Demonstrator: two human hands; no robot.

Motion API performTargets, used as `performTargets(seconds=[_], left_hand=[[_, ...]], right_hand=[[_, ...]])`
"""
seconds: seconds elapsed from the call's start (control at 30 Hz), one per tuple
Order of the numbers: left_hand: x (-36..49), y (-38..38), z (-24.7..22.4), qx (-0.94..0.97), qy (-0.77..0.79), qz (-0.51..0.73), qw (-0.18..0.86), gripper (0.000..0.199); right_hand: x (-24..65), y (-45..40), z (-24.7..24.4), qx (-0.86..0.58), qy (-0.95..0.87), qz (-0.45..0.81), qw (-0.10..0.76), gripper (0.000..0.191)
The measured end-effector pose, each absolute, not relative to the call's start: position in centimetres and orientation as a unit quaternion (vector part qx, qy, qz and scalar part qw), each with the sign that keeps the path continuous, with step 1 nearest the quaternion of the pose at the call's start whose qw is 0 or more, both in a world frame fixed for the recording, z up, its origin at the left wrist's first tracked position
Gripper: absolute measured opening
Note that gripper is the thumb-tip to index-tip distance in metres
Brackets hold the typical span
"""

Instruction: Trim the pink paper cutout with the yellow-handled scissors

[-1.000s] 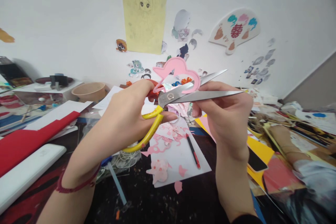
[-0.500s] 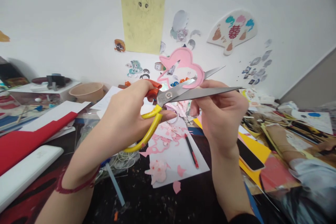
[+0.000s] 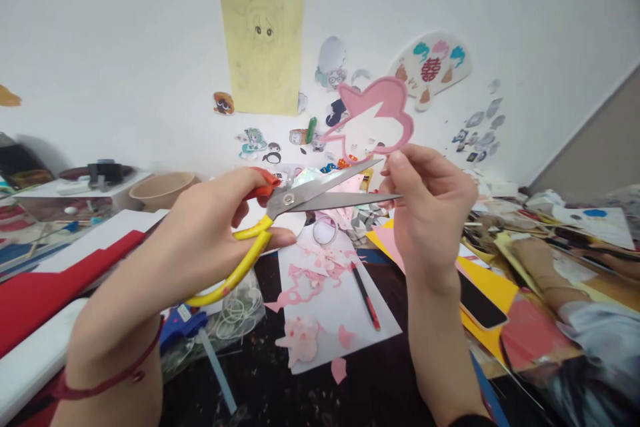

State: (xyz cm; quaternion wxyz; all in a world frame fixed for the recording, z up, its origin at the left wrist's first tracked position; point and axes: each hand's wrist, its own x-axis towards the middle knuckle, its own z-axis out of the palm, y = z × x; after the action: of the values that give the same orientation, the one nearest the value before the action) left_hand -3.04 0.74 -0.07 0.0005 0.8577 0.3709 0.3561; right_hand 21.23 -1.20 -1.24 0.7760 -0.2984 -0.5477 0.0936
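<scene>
My left hand is closed on scissors with one orange and one yellow handle loop, its fingers through them. The blades are apart and point right, their tips close to my right fingers. My right hand pinches the lower right edge of a pink paper cutout, a curvy outline with an open middle, held up in front of the wall. Beneath the hands, a white sheet bears pink paper scraps, a pale pink shape and a red and black pen.
A blue glue gun and a plastic bag lie left of the sheet. Right of it, a phone rests on yellow paper. Another person's arm is at the far right. Red boards lie at the left.
The scissors have moved left and down, away from the pink cutout. The cutout has been raised and shifted right, and my right fingers now show pinching its edge.
</scene>
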Motion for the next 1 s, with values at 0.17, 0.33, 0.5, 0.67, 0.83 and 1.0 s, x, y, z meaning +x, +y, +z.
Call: performTargets(seconds=[0.17,0.33,0.5,0.67,0.83,1.0], left_hand=[[-3.4,0.4,0.3,0.807,0.393,0.441,0.012,0.038],[-0.4,0.0,-0.5,0.713,0.352,0.576,0.188,0.029],[1.7,1.2,-1.9,0.670,0.271,0.644,0.252,0.024],[1.5,1.9,-2.1,0.644,0.226,0.676,0.279,0.023],[0.6,1.6,-1.5,0.667,0.254,0.656,0.245,0.020],[0.6,1.6,-1.5,0.684,0.254,0.634,0.256,0.026]], right_hand=[[21.6,-1.1,-1.2,-0.300,-0.566,0.153,0.752,0.005],[20.7,-1.2,-1.6,-0.288,-0.598,0.212,0.717,0.006],[19.6,-1.1,-2.1,-0.272,-0.607,0.234,0.709,0.006],[19.8,-0.7,-2.3,-0.286,-0.626,0.250,0.681,0.010],[20.7,-1.3,-1.5,-0.312,-0.633,0.256,0.661,0.017],[21.3,-1.7,-1.1,-0.336,-0.654,0.294,0.611,0.017]])
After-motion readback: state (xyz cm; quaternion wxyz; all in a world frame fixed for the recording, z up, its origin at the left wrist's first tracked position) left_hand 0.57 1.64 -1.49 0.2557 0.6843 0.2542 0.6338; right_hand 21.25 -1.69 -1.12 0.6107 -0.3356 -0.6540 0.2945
